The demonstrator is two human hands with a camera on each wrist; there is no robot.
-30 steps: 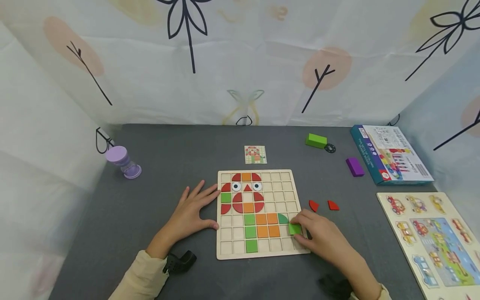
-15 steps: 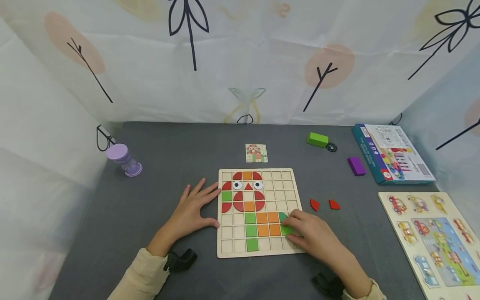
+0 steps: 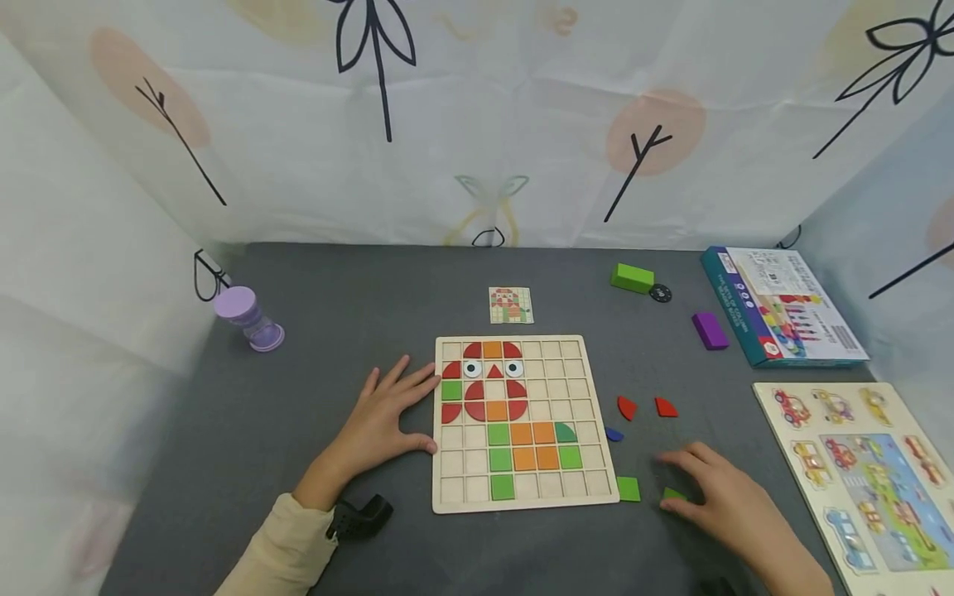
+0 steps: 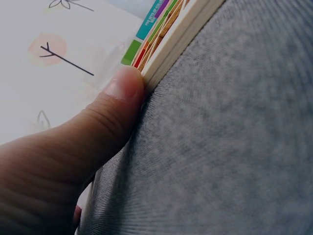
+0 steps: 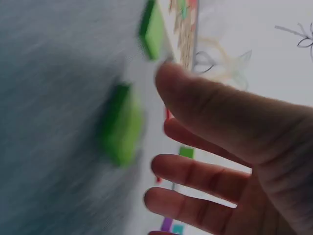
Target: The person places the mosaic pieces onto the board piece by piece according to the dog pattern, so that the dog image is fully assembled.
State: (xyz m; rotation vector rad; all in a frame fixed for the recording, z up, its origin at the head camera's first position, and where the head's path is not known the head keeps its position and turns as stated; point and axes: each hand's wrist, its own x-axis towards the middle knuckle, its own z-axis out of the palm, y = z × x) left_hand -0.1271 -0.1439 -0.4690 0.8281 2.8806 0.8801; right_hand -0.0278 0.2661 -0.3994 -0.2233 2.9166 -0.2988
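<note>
A wooden grid board [image 3: 522,504] lies on the dark table, bearing red, orange and green pieces and two eye pieces. My left hand [image 3: 383,414] rests at its left edge with fingers spread; in the left wrist view the thumb [image 4: 122,90] touches the board's side. Right of the board, my right hand [image 3: 721,501] hovers low over a green square tile [image 5: 122,127], partly covering it in the head view. Thumb and fingers are parted, with that tile apart from them. Another green tile [image 3: 628,488] lies against the board's lower right corner. One green square [image 3: 570,457] sits in the grid.
Two red pieces [image 3: 666,407] and a blue piece [image 3: 614,434] lie right of the board. Behind it is a small pattern card [image 3: 510,305]. Green [image 3: 632,278] and purple blocks [image 3: 710,331], a box [image 3: 790,306] and a picture puzzle [image 3: 857,472] occupy the right; an hourglass [image 3: 249,319] stands left.
My right hand brought a green tile leftward into the grid, let go of it below the teal quarter piece, then moved right off the board. The left hand stayed put.
</note>
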